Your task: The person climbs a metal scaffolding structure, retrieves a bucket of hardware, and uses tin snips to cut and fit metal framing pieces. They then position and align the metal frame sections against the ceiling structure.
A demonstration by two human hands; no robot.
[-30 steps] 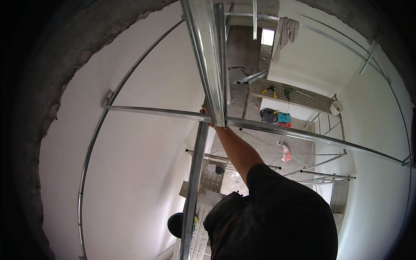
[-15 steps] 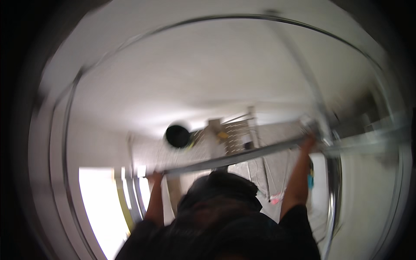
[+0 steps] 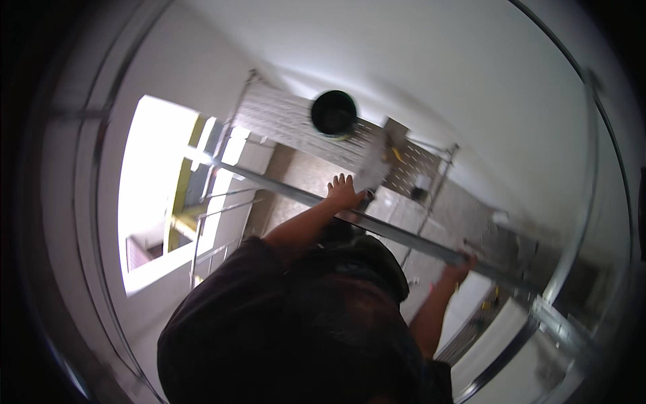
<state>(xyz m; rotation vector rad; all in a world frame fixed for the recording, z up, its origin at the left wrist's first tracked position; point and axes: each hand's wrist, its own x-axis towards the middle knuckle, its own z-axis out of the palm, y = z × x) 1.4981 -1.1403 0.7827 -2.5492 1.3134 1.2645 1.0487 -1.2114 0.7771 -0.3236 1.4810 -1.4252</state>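
A long grey metal bar (image 3: 400, 236) slants across the middle of the view, from the bright window side down to the right. My left hand (image 3: 343, 194) is stretched out over the bar with its fingers spread, holding nothing that I can see. Just by its thumb is a small dark shape I cannot make out. Farther along to the right, my right hand (image 3: 460, 269) is closed around the bar, its fingers partly blurred.
A scaffold platform of perforated planks (image 3: 289, 124) runs along the wall, carrying a dark bucket (image 3: 333, 116) and a brown box (image 3: 396, 131). At left is a bright window opening (image 3: 158, 182). Metal tubes (image 3: 568, 249) frame the right side.
My left hand has let go of the bar's left part and now reaches forward, farther right. The view has turned, so the bar slopes down to the right. My right hand stays on it.
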